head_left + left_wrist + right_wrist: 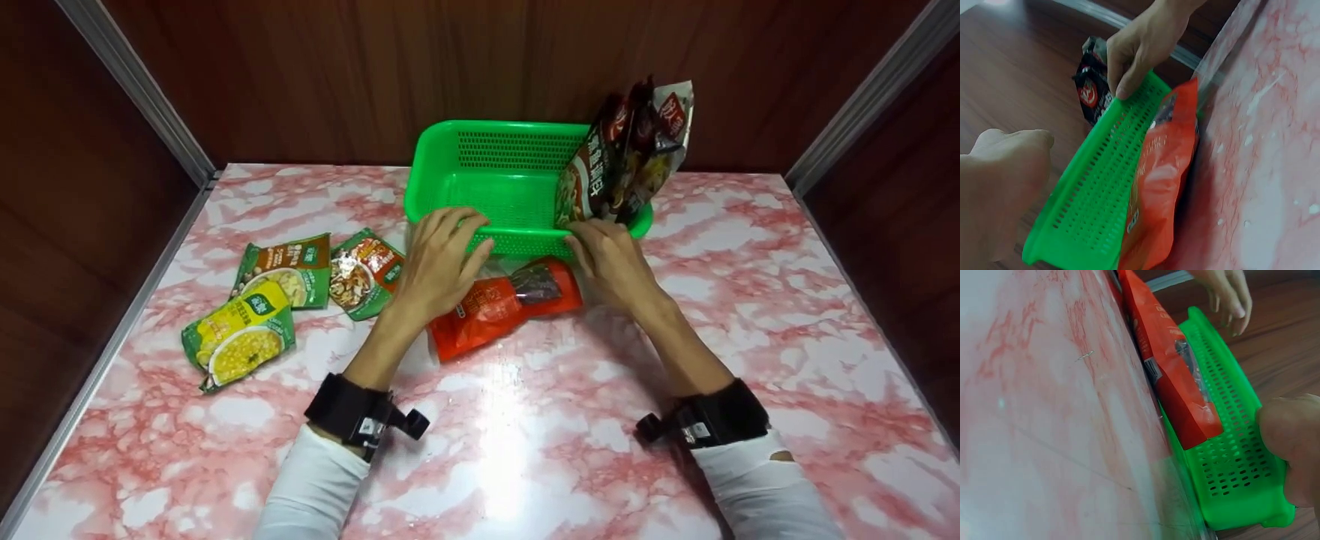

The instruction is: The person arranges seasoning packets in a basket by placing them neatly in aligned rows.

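A green plastic basket (510, 244) stands at the back of the table. My right hand (615, 262) grips its front rim near the right end, the thumb on the outer wall. Just above the front left part of the rim is my left hand (442, 262), fingers loosely bent; in the right wrist view this hand (1230, 298) looks apart from the basket. Dark food bags (626, 157) lean upright in the basket's right end. In front of the basket lies a red pouch (487, 311) with a dark window, partly hidden by the left hand.
Left of the basket lie a yellow-green soup packet (244, 334), a brown-green packet (289, 266) partly under it, and a red-green packet (364, 274) close to the left hand. A dark wood panel (337, 82) rises behind the pink marbled table (585, 457).
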Motion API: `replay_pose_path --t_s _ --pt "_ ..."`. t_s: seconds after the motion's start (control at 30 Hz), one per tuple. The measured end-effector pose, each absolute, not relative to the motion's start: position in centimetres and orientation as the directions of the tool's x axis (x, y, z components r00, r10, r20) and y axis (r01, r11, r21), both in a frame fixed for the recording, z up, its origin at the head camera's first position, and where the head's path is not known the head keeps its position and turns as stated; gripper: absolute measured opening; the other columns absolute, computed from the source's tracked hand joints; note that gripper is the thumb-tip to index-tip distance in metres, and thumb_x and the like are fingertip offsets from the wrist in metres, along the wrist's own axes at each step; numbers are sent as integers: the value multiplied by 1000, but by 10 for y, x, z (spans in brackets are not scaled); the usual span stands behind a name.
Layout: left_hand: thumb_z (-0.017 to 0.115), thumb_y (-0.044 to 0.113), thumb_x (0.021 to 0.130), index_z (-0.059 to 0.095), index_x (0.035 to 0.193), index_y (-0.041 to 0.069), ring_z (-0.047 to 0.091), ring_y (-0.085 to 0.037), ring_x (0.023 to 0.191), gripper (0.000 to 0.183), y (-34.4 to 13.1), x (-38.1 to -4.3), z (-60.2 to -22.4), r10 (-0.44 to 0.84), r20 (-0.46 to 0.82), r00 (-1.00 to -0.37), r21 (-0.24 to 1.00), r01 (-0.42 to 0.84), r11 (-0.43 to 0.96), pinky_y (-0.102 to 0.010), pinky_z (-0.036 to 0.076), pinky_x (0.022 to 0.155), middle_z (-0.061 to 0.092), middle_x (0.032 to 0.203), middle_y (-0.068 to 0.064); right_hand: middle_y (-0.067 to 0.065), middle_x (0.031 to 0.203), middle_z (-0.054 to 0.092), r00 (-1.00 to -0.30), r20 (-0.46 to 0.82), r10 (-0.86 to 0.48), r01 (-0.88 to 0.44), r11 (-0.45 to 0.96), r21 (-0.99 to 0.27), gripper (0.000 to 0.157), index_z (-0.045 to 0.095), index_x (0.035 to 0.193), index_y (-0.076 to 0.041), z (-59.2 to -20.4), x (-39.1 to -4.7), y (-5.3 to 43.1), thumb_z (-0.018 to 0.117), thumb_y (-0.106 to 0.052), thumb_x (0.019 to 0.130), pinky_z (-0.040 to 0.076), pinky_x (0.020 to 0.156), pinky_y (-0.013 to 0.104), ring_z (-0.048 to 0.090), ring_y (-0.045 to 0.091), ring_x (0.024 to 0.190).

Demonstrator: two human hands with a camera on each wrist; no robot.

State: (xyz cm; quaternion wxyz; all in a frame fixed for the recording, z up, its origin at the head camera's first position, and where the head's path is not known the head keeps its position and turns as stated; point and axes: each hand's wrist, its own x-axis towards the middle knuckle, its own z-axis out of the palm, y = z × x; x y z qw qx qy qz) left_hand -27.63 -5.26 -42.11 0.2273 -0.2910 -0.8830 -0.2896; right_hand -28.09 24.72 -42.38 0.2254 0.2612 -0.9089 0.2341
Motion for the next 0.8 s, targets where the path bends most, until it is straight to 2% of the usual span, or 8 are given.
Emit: replay_pose_path --t_s 0.17,0.3,0.57,0.8 --pt "64 33 116 72 142 5 66 -38 141 39 -53 -262 -417 497 508 -704 386 702 599 -55 51 125 73 147 -17 26 116 80 -759 535 -372 -583 754 -302 28 78 128 7 -424 -281 248 63 -14 116 60 104 63 78 46 108" --pt "65 36 116 70 146 5 66 -38 143 44 -56 -255 -422 568 426 -705 407 709 575 -56 51 126 72 149 -16 28 115 80 -741 554 -380 -595 754 -278 28 78 127 8 -424 -282 248 63 -13 116 59 103 65 78 48 108" --pt "68 53 111 55 165 9 53 -42 158 71 -62 -255 -436 561 208 -801 416 592 690 -62 37 136 58 167 -17 29 117 80 -745 552 -374 -591 754 -287 28 77 129 9 -426 -281 248 64 -12 115 57 105 67 78 50 111" --pt "69 65 107 48 171 12 50 -46 162 86 -65 -258 -445 521 100 -848 422 510 750 -67 35 136 54 172 -20 28 117 80 -748 548 -374 -588 756 -288 28 77 129 8 -425 -280 247 63 -12 116 57 104 66 77 49 110"
